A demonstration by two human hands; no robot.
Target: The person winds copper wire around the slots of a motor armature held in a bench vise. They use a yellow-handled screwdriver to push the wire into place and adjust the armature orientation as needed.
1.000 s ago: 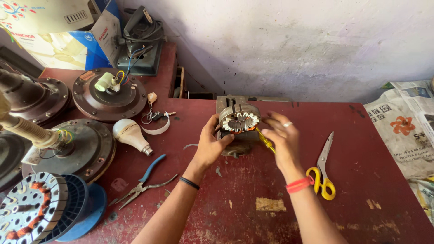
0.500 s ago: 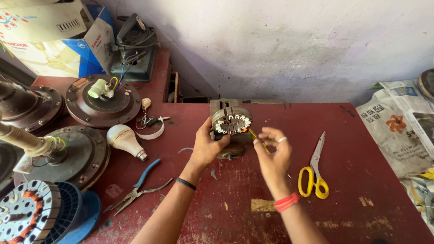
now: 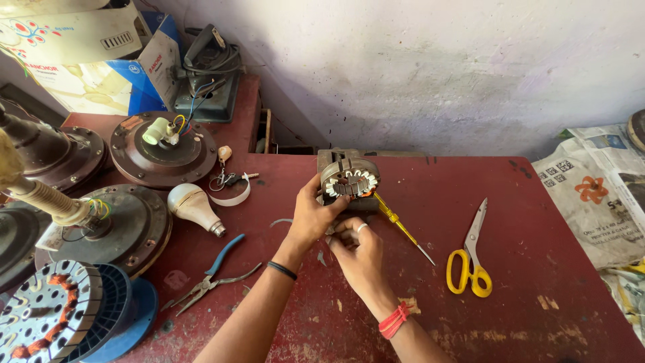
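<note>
Worn red paint covers the workbench, with a rough whitewashed wall behind it. At the centre of the frame, just above the middle, sits the motor stator, a grey metal block with a ring of pale winding slots facing up. The left hand is curled around its left side, thumb hooked over the lower edge of the ring, fingers wrapped behind, a firm grip. Just below it, the right hand is half closed, its ringed finger and thumb pinching at the underside of the stator; what sits between those fingertips is hidden. A black band circles the left wrist, a red thread the right.

Touching the stator's right side, a yellow-handled screwdriver lies slanting down to the right. Well to the right rest yellow-handled scissors, blades pointing up. Left of the hands, blue-handled pliers lie open on the bench, with a white bulb above them. At the far left stand 3 brown fan motor housings, and a blue-rimmed wound stator fills the lower left corner. Newspaper covers the right edge.
</note>
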